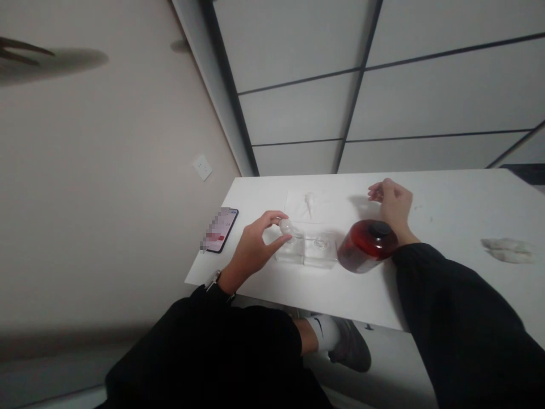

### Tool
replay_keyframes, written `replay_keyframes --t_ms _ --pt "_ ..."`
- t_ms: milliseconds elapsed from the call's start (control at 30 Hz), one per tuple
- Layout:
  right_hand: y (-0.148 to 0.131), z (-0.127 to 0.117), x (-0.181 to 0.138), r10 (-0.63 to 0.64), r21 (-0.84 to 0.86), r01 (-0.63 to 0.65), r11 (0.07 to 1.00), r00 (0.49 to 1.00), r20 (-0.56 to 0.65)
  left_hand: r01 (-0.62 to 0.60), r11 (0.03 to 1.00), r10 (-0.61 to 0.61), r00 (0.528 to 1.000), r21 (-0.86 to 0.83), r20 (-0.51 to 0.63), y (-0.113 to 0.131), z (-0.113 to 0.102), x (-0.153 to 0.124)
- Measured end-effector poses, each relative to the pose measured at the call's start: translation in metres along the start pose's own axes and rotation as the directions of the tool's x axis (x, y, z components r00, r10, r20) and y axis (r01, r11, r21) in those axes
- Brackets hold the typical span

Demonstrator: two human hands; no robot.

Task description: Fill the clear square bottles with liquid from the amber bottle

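Note:
My left hand (259,238) is closed in a pinch, thumb and fingertips around a small round whitish piece (285,227), held at the left of two clear square containers. The left container (290,251) is partly behind my thumb; the right container (320,257) shows a round opening on top. Farther back and to the right, my right hand (392,203) hangs low over the table with curled fingers; what they hold, if anything, is too small to make out. Below that hand, by my sleeve, stands a red translucent bottle (361,250) with a black neck or cap.
A phone (222,230) with a lit screen lies at the table's left side. Behind the containers is a small white wispy item (309,204). A crumpled whitish piece (508,250) lies on the white table (460,210) at right. A wall stands at left, panelled doors behind.

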State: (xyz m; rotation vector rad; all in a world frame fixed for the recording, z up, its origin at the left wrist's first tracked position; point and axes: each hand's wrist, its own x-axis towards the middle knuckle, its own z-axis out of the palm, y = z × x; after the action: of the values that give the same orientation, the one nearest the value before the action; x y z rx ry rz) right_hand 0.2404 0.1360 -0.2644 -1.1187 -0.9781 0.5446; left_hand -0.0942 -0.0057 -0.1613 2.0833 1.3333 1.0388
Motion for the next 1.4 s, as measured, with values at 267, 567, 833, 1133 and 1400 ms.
replay_keyframes --t_ms 267,567,833,1133,1400 --pt "0.003 -0.002 0.002 0.007 -0.009 -0.007 1.0 1.0 0.016 -0.035 0.999 0.033 0.993 0.014 0.117 -0.013 0.011 -0.004" --pt "-0.003 -0.003 0.0 0.01 -0.072 -0.008 0.997 0.999 0.032 0.001 0.987 -0.003 1.0 -0.162 -0.008 -0.038 0.032 -0.006" --pt "-0.017 -0.004 -0.007 0.052 -0.099 -0.048 0.994 0.998 0.045 -0.126 0.973 0.158 0.975 -0.195 0.159 -0.04 0.025 -0.008" --pt "-0.022 -0.006 -0.009 0.082 -0.153 -0.085 0.985 0.996 -0.023 -0.032 0.913 0.054 0.998 -0.407 0.042 -0.049 0.043 -0.008" --pt "-0.02 -0.006 -0.009 0.107 -0.167 -0.111 0.98 0.994 -0.032 0.113 0.884 -0.079 0.993 -0.454 0.093 -0.044 0.041 -0.009"
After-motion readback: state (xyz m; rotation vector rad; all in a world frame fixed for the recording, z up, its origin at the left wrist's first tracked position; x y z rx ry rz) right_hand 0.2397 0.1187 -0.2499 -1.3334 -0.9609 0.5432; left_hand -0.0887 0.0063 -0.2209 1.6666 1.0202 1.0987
